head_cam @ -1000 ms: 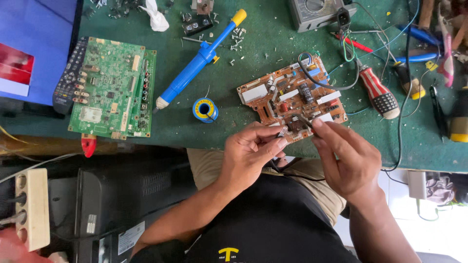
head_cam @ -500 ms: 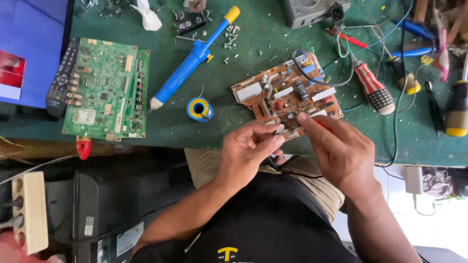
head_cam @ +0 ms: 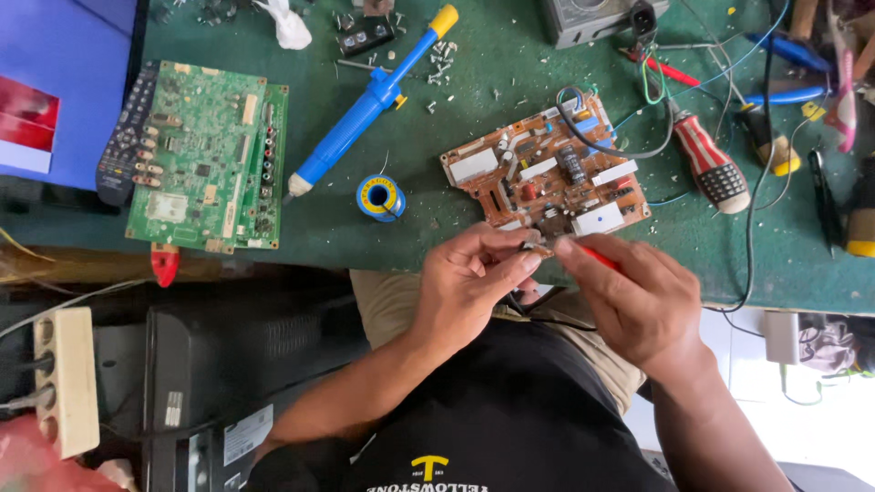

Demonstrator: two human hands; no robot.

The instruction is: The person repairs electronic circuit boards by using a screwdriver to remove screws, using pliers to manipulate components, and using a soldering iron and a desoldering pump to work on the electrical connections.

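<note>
The green work mat (head_cam: 474, 55) carries everything; on its near edge lies the brown power supply board (head_cam: 547, 178), and compared with one second ago it sits a little more to the right and lower in the view, which seems to come from the head camera moving, not from the board itself. The left hand (head_cam: 474, 278) has stayed at the board's near edge, its thumb and fingers closed on a very small part that I cannot identify; the right hand (head_cam: 638, 296) has come closer to it, so the two hands now almost touch, and it is closed around a thin red-handled tool (head_cam: 597, 258) whose tip meets the pinched part. I judge that the fine work on this small part is just beginning; the blue desoldering pump (head_cam: 365, 109) and the solder spool (head_cam: 380, 197) lie untouched to the left.
</note>
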